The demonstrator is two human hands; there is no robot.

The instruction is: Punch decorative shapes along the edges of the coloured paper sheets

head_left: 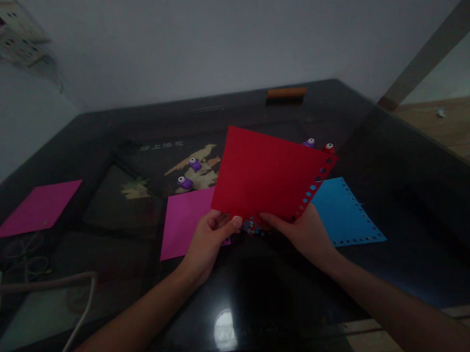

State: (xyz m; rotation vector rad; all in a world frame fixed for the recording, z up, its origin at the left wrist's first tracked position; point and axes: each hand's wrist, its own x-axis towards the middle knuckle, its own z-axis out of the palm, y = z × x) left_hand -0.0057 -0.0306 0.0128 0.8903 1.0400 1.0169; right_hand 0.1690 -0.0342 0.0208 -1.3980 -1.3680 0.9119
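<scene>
Pink sheet (38, 207) far left on your dark table (399, 198), magenta sheet (186, 221) under your left hand (207, 241), both hands pinching the red sheet (267, 174) by its near edge, tilted above the table, right hand (306, 232) beside the blue sheet (344, 214), purple punches (190, 173) behind.

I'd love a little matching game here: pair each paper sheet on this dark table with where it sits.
Things:
1. red sheet
2. blue sheet
3. far pink sheet
4. near pink sheet

Places:
A. flat at the table's left edge
B. held up by both hands
C. flat, right of the hands, holes along its edge
D. flat, partly under the red sheet

Pairs: 1-B, 2-C, 3-A, 4-D
</scene>
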